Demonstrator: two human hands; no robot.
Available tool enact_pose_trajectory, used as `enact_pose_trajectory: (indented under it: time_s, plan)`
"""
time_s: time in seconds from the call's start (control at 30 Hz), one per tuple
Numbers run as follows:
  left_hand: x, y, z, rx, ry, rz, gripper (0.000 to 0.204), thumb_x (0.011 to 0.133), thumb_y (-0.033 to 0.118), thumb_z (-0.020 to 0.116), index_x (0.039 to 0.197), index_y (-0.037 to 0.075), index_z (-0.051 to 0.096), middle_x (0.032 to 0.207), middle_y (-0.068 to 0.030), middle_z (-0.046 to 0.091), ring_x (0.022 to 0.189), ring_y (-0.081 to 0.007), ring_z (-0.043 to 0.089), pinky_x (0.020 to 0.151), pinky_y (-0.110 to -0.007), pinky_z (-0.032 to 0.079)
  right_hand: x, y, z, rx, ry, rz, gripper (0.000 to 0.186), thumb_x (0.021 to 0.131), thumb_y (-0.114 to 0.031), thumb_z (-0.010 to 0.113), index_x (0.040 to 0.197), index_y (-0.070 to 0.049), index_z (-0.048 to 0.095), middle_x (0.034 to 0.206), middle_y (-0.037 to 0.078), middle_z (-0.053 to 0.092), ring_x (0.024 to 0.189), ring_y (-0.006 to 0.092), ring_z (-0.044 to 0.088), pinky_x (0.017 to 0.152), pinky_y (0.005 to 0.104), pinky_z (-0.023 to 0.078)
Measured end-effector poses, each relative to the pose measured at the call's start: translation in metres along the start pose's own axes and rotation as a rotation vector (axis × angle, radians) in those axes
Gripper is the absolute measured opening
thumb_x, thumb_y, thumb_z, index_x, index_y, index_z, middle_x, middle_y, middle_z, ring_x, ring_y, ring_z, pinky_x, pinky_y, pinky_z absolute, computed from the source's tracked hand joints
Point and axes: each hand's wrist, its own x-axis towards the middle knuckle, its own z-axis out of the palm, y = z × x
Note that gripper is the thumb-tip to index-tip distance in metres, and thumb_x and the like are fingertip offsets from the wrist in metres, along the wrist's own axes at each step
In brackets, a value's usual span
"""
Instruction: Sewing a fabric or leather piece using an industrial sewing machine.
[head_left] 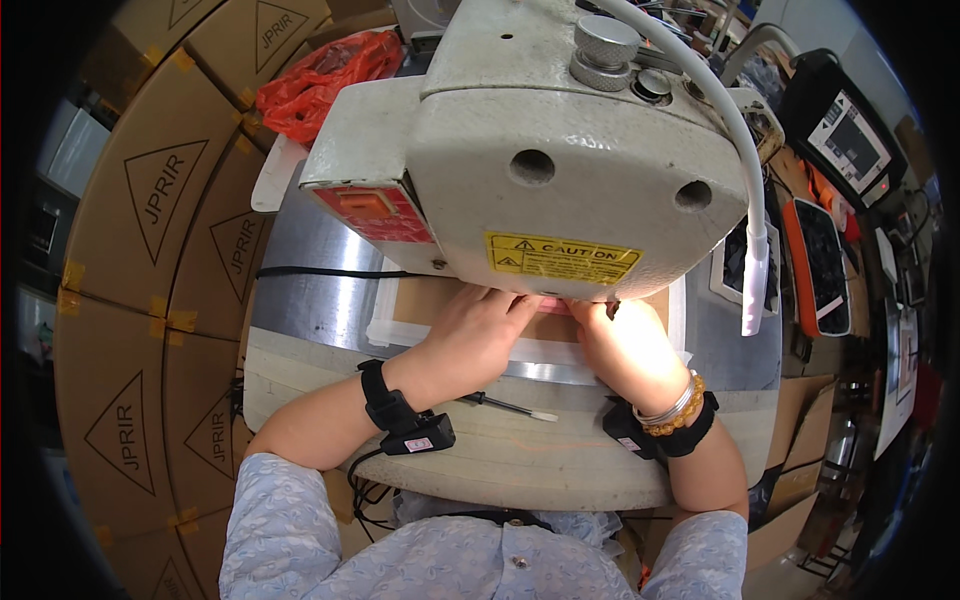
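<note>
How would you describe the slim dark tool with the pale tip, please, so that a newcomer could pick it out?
In front of the large off-white machine is the table's rounded beige edge. On it, between the black boxes strapped to both wrists, lies the slim dark tool, its pale tip toward the right. That tip and its straight shaft set it apart from the boxes.

The head view (wide fisheye) looks down; the hands lie near.

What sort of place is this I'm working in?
Most likely a small factory or sewing workshop: there's what looks like an industrial sewing machine, stacked cardboard boxes on the left, and a control screen on the right.
</note>
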Motion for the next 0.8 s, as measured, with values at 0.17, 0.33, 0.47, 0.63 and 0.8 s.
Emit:
enact_pose_trajectory:
  time_s: [0.17, 0.33, 0.47, 0.63, 0.8]
  plan:
    - [-0.002, -0.005, -0.004, 0.024, 0.026, -0.001, 0.041, 0.08, -0.001, 0.053, 0.12, 0.001, 0.061, 0.118, -0.0161, 0.057, 0.11, -0.0356, 0.054, 0.095, -0.044, 0.045, 0.004, -0.003, 0.006, 0.008, 0.046, -0.033, 0.016, 0.075, 0.002, 0.056, 0.091, 0.005, 0.06, 0.076, 0.018, 0.062, 0.072, 0.0319, 0.063, 0.063, 0.0393, 0.054]
    - [-0.004, -0.007, -0.008, 0.026, -0.008, 0.001, 0.042, 0.08, 0.0, 0.053, 0.121, 0.003, 0.061, 0.118, -0.0155, 0.056, 0.108, -0.0353, 0.055, 0.093, -0.044, 0.046, 0.003, -0.002, 0.008, 0.078, 0.048, -0.045, 0.016, 0.076, 0.003, 0.057, 0.091, 0.006, 0.058, 0.076, 0.019, 0.062, 0.066, 0.0322, 0.064, 0.059, 0.0389, 0.053]
    - [-0.004, -0.007, -0.007, 0.058, 0.017, 0.018, 0.042, 0.08, 0.0, 0.053, 0.121, 0.002, 0.06, 0.118, -0.015, 0.056, 0.107, -0.035, 0.055, 0.092, -0.043, 0.047, 0.004, -0.003, 0.009, -0.008, 0.02, -0.038, 0.015, 0.077, 0.001, 0.057, 0.091, 0.005, 0.058, 0.075, 0.019, 0.062, 0.066, 0.0324, 0.064, 0.059, 0.0387, 0.054]
    - [-0.004, -0.008, -0.005, 0.013, -0.029, -0.014, 0.061, 0.07, -0.005, 0.059, 0.13, 0.008, 0.057, 0.124, -0.0173, 0.052, 0.114, -0.0383, 0.051, 0.097, -0.046, 0.043, 0.009, 0.001, -0.001, 0.093, 0.131, -0.089, 0.011, 0.079, -0.002, 0.06, 0.088, 0.004, 0.06, 0.079, 0.021, 0.063, 0.068, 0.0337, 0.064, 0.061, 0.0396, 0.054]
    - [-0.003, -0.008, -0.005, 0.02, 0.032, 0.036, 0.042, 0.078, -0.003, 0.053, 0.12, 0.0, 0.059, 0.115, -0.0152, 0.058, 0.106, -0.0343, 0.055, 0.091, -0.043, 0.047, 0.015, 0.01, -0.011, 0.207, 0.159, 0.103, 0.01, 0.077, 0.001, 0.061, 0.086, 0.004, 0.066, 0.083, 0.022, 0.064, 0.07, 0.0363, 0.065, 0.064, 0.041, 0.054]
